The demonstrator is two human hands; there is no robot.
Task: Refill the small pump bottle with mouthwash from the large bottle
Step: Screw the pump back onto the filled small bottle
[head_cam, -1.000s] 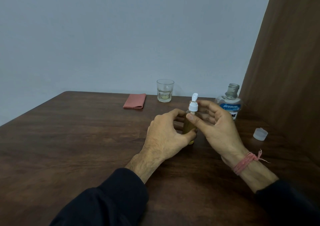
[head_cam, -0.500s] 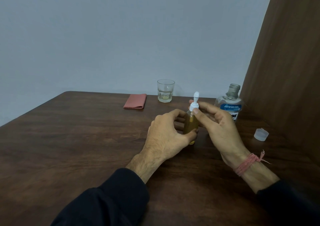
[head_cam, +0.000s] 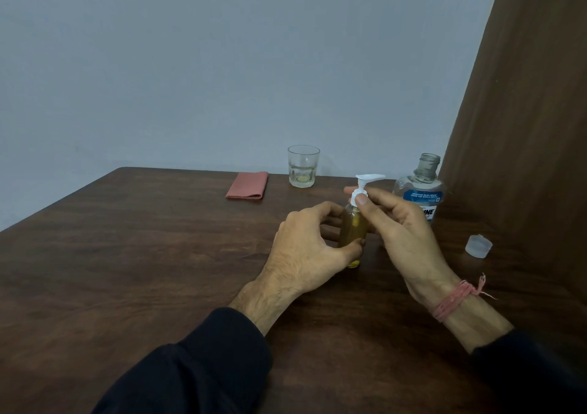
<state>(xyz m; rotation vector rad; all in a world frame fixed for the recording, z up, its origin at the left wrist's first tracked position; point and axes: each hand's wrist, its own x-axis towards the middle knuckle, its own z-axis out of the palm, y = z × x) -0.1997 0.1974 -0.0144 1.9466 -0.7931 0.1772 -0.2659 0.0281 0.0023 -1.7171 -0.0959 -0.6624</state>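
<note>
Near the table's (head_cam: pixel 158 254) far right, the left hand (head_cam: pixel 305 248) grips the small pump bottle (head_cam: pixel 352 232) upright — bracing it, likely — while the right hand (head_cam: pixel 403 229) pinches its white pump collar (head_cam: pixel 359 196), the uncapped large bottle (head_cam: pixel 419 191) just behind.

left hand (head_cam: pixel 305 248): I've got it wrapped round the small pump bottle (head_cam: pixel 352 232), upright on the table (head_cam: pixel 127 254)
right hand (head_cam: pixel 403 232): pinching the white pump collar (head_cam: pixel 359 196)
large bottle (head_cam: pixel 419 191): uncapped, just behind
cap (head_cam: pixel 478 246): off to the right
back edge: glass (head_cam: pixel 303 166), pink cloth (head_cam: pixel 247 185)
</note>
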